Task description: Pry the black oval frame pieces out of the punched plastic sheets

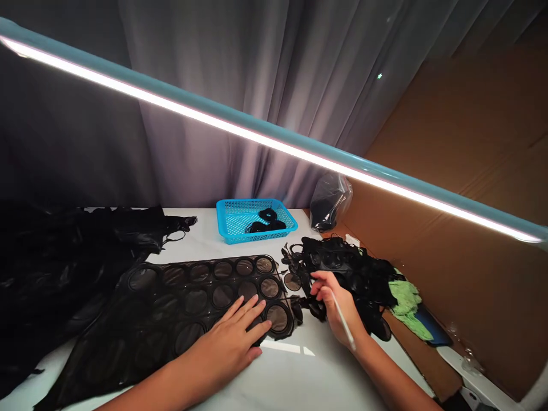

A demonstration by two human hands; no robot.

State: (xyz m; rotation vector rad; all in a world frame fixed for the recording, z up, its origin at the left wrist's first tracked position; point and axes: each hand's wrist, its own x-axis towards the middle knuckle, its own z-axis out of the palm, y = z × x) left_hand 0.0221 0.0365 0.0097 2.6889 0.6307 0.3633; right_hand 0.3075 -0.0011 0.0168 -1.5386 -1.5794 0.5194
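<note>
A black sheer sheet (201, 299) with rows of round ring shapes lies spread over the white table. My left hand (240, 328) rests flat on its right part, fingers stretched out. Just past the sheet's right edge, my right hand (338, 308) is closed around a thin white pen-like tool (342, 319), whose tip I cannot make out. Near those fingers sits a loose dark round piece (292, 281). A tangled heap of black cut pieces (342, 257) lies beyond and to the right of my right hand.
A blue perforated basket (226, 231) with black coils stands at the back. More black fabric (64, 274) covers the left side. A clear plastic bag (331, 200), green cloth (405, 302) and brown panel (471, 171) are at right. A lit tube lamp (265, 137) crosses overhead.
</note>
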